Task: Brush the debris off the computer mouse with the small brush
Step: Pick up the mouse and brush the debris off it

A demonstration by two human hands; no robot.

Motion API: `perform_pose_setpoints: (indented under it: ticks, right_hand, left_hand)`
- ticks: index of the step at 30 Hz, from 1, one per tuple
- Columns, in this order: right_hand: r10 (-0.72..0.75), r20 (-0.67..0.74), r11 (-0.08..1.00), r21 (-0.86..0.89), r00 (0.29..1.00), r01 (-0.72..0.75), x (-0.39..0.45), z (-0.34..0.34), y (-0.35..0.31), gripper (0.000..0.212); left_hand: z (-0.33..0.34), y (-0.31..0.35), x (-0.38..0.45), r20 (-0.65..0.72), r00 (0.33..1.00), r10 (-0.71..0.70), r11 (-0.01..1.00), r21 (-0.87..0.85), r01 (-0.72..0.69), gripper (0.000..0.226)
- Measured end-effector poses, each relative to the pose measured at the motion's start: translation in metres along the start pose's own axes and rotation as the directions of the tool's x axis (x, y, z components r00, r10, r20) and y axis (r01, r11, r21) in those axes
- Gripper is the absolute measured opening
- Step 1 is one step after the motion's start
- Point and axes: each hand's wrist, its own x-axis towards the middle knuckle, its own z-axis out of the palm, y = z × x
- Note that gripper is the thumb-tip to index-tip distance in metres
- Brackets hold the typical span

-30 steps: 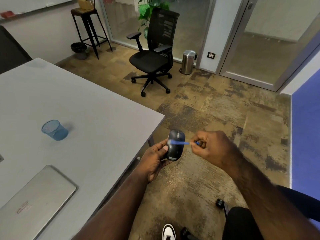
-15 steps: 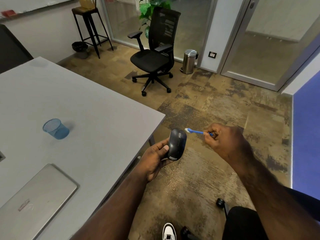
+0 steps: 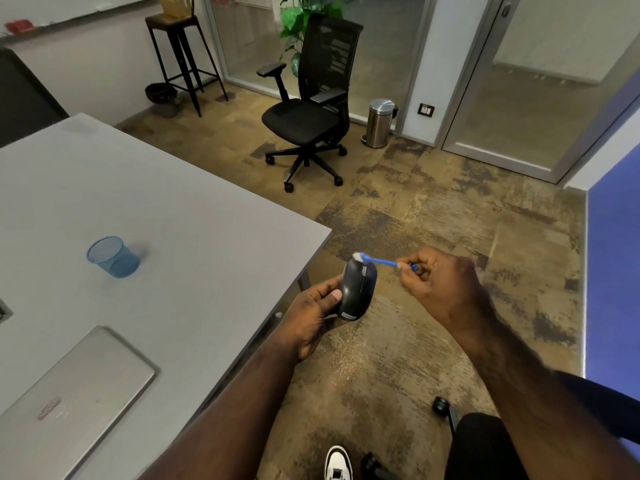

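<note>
My left hand [image 3: 313,315] holds a black computer mouse [image 3: 356,291] in the air beside the table's right edge, thumb on its left side. My right hand [image 3: 441,285] pinches the handle of a small blue brush [image 3: 381,261]. The brush's white bristles rest on the far top end of the mouse. Pale specks of debris lie on the carpet below the mouse.
A grey table [image 3: 156,216] fills the left, with a blue mesh cup [image 3: 112,257] and a closed silver laptop [image 3: 69,400] on it. A black office chair [image 3: 311,109], a steel bin [image 3: 380,123] and a tall stool [image 3: 183,57] stand beyond on the carpet.
The brush went from lying across the mouse's middle, up and clear of it to the right, and now its bristles are back down on the mouse's far tip. The left hand kept still.
</note>
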Motion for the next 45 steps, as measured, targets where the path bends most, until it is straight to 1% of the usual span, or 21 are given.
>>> perform_pose_setpoints:
  ticks: [2,5,7,8,10,12,13,15,17,18,19,21,23,26,29,33,34,37,39,42,45]
  right_hand:
    - [0.041,0.049,0.998,-0.041,0.998,-0.039,0.001,0.003,-0.001,0.012]
    - [0.11,-0.063,0.98,-0.159,0.992,-0.118,0.006,0.0,0.002,0.011]
    - [0.034,-0.084,0.994,-0.105,0.996,-0.043,0.004,-0.003,0.003,0.009]
    - [-0.017,-0.042,0.997,-0.082,0.999,0.014,0.003,-0.004,0.001,0.008]
    - [-0.076,0.13,0.993,-0.076,0.989,0.086,0.0,-0.008,-0.001,0.003]
    - [-0.093,0.291,0.989,-0.081,0.952,0.122,0.002,-0.017,-0.001,0.019]
    - [-0.096,0.327,0.988,-0.084,0.94,0.13,0.004,-0.023,0.0,0.023]
    - [-0.095,0.28,0.989,-0.079,0.955,0.122,0.007,-0.031,0.001,0.015]
    - [-0.096,0.139,0.989,-0.095,0.986,0.11,0.008,-0.033,0.002,0.004]
    - [-0.099,0.1,0.988,-0.105,0.99,0.11,0.007,-0.031,0.001,0.006]
    - [-0.107,0.11,0.986,-0.115,0.988,0.119,0.005,-0.028,0.0,0.006]
    - [-0.127,0.223,0.982,-0.111,0.967,0.154,-0.001,-0.022,-0.001,0.004]
    - [-0.134,0.315,0.988,-0.027,0.94,0.15,-0.007,-0.018,-0.001,0.019]
    - [-0.164,0.263,0.986,0.046,0.951,0.158,-0.011,-0.017,-0.005,0.014]
    - [-0.194,0.225,0.979,-0.023,0.955,0.204,-0.017,-0.012,-0.012,0.002]
    - [-0.172,0.468,0.96,-0.117,0.867,0.254,-0.029,0.0,-0.019,0.01]
    - [-0.155,0.494,0.961,-0.126,0.856,0.247,-0.03,0.0,-0.02,0.013]
    - [-0.181,0.394,0.973,-0.063,0.901,0.223,-0.03,-0.001,-0.017,0.011]
    - [-0.191,0.309,0.969,-0.089,0.932,0.229,-0.027,-0.003,-0.017,0.009]
    - [-0.119,0.148,0.978,-0.151,0.982,0.141,-0.02,-0.009,-0.014,0.007]
    - [-0.071,-0.017,0.988,-0.141,0.997,0.068,-0.012,-0.013,-0.01,0.006]
  left_hand:
    - [0.0,0.0,0.0,-0.003,1.0,0.008,1.0,0.007,-0.008,0.031]
    - [-0.002,0.0,0.0,-0.013,1.0,0.007,1.0,-0.008,-0.007,0.032]
    - [-0.004,0.0,0.001,-0.014,1.0,0.007,1.0,-0.014,-0.007,0.032]
    - [-0.005,-0.001,0.002,-0.013,1.0,0.01,1.0,-0.015,-0.01,0.032]
    - [-0.006,-0.002,0.003,-0.016,1.0,0.013,1.0,-0.026,-0.013,0.032]
    - [-0.007,-0.004,0.004,-0.037,0.999,0.01,0.999,-0.053,-0.012,0.032]
    - [-0.008,-0.005,0.004,-0.051,0.999,0.007,0.997,-0.073,-0.01,0.032]
    - [-0.01,-0.006,0.003,-0.063,0.998,-0.003,0.994,-0.11,-0.004,0.031]
    - [-0.009,-0.006,0.004,-0.057,0.998,-0.007,0.992,-0.124,-0.001,0.031]
    - [-0.007,-0.005,0.004,-0.052,0.999,-0.004,0.992,-0.128,-0.003,0.03]
    - [-0.006,-0.005,0.005,-0.049,0.999,-0.001,0.99,-0.137,-0.006,0.03]
    - [-0.004,-0.004,0.006,-0.054,0.999,0.004,0.987,-0.16,-0.013,0.028]
    - [-0.005,-0.003,0.007,-0.076,0.997,0.008,0.986,-0.165,-0.02,0.026]
    - [-0.009,-0.005,0.007,-0.109,0.994,-0.001,0.984,-0.177,-0.018,0.025]
    - [-0.008,-0.007,0.007,-0.107,0.994,-0.016,0.978,-0.209,-0.006,0.022]
    - [-0.004,-0.004,0.008,-0.107,0.994,-0.013,0.969,-0.247,-0.014,0.021]
    - [-0.004,-0.003,0.009,-0.111,0.994,-0.009,0.969,-0.248,-0.019,0.022]
    - [-0.005,0.0,0.009,-0.125,0.992,-0.019,0.964,-0.264,-0.015,0.024]
    - [-0.005,0.001,0.01,-0.132,0.991,-0.036,0.955,-0.297,-0.005,0.025]
    - [-0.006,0.0,0.011,-0.134,0.99,-0.044,0.949,-0.314,-0.001,0.026]
    - [-0.007,0.0,0.01,-0.122,0.992,-0.042,0.943,-0.334,-0.001,0.025]
